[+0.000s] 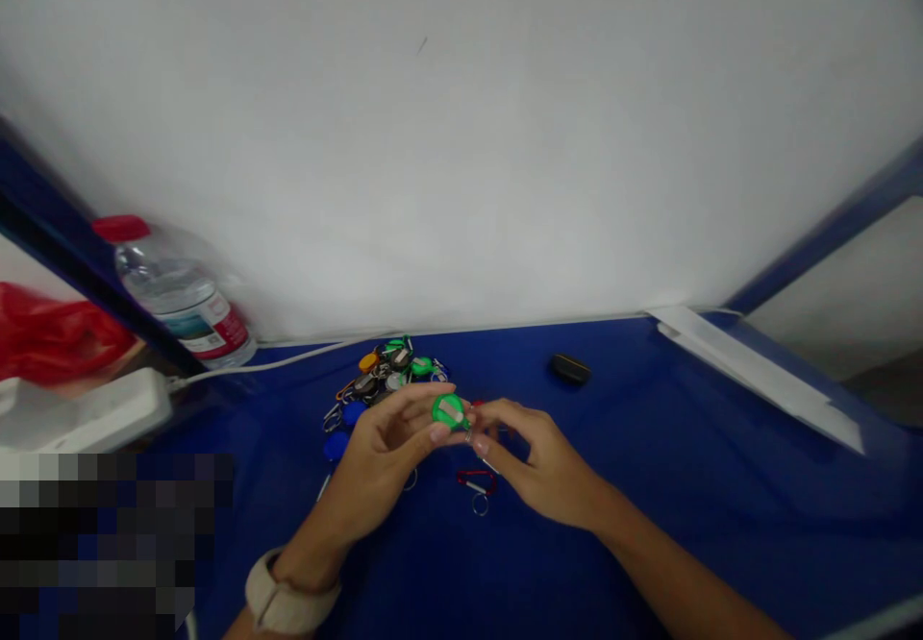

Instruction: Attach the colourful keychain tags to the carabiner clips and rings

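Observation:
Between the thumb and fingers of my left hand (389, 453) is a round green key reel (448, 411) with a pale strip across its face. My right hand (544, 457) pinches at the reel's right edge, where small silver metal parts show; its fingertips partly hide them. A bit of red shows behind the right fingertips, too small to name. Just below the hands, a red carabiner (477, 480) with a silver key ring (480, 504) lies on the blue tabletop (562, 573). Behind my left hand is a pile of key reels (393, 366) in green, orange, black and blue, with carabiners.
A water bottle (184, 294) with a red cap stands at the left, near a white power strip (87, 409) and its cable. Toward the back right are a small black object (569, 368) and a long white piece (757, 376). A white panel (461, 140) rises behind.

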Motion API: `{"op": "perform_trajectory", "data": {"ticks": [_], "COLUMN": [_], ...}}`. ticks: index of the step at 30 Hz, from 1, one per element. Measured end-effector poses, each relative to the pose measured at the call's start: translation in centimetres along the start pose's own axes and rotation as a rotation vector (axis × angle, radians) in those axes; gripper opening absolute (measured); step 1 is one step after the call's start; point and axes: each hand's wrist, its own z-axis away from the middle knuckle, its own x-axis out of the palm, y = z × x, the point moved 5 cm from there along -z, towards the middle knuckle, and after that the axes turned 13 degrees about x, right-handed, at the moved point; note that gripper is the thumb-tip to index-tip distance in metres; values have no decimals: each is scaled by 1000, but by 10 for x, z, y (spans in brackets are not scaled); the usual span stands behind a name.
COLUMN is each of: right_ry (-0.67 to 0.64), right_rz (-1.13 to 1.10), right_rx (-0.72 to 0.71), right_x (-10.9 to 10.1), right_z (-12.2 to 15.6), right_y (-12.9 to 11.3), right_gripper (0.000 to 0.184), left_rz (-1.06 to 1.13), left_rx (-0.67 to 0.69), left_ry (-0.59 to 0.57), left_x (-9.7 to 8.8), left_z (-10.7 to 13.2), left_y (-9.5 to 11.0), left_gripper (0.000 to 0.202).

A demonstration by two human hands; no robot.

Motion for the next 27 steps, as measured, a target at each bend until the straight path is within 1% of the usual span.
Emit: {"op": "perform_trajectory", "data": {"ticks": [2, 5, 10, 18, 21, 24, 27], "right_ry": [-4, 37, 135, 247, 235, 210, 220], "right_rz": [-32, -29, 17, -212, -279, -345, -362], "right_rx": [-11, -8, 4, 128, 156, 173, 154], "right_x": [3, 6, 2, -11, -8, 1, 7], "right_z": [1, 1, 0, -2, -2, -1, 1], "right_y": [-2, 0, 3, 11, 17, 22, 21], "right_gripper": [16, 25, 23, 27, 28, 30, 27], "left_rz": [12, -16, -51, -106, -155, -229, -308], "left_rx": [-20, -27, 17, -14, -62, -115, -147], "left_ry": [-22, -26, 29, 23, -31, -131, -209], "left_x": [4, 5, 0, -1, 2, 8, 12], "left_z": [2, 2, 0, 0, 1, 4, 6], "left_y": [-3, -4, 0, -9, -12, -14, -15], "left_gripper": [34, 35, 35, 32, 32, 32, 32]}}
